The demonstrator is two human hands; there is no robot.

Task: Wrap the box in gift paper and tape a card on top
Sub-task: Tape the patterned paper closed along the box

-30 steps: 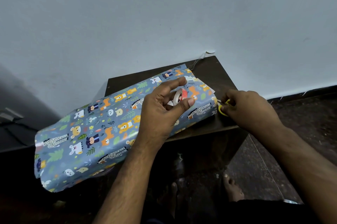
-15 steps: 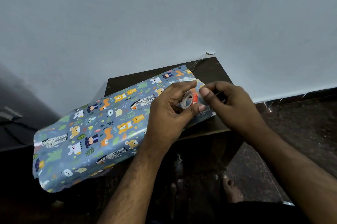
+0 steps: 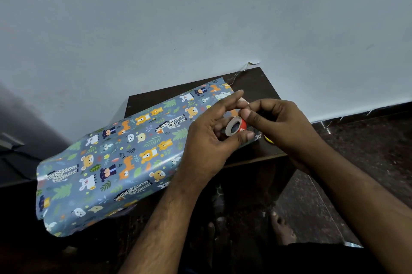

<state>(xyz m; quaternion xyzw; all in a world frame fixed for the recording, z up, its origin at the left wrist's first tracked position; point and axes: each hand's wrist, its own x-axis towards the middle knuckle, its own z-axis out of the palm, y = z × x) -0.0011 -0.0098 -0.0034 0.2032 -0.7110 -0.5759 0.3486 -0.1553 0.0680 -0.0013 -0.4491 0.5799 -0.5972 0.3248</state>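
Observation:
A long box wrapped in blue gift paper with cartoon animals lies across a small dark table, its left end hanging past the table edge. My left hand holds a small tape roll with a red core above the box's right end, thumb under it and fingers over it. My right hand pinches at the roll's top edge with thumb and forefinger. A bit of yellow scissors handle shows under my right hand. No card is in view.
A pale wall stands right behind the table. Dark speckled floor lies to the right, and bare feet stand below the table. A dark surface with cables is at the left.
My right hand left the yellow scissors at the table's right and came over to the tape roll, where it now pinches. My left hand kept the roll and tilted it up.

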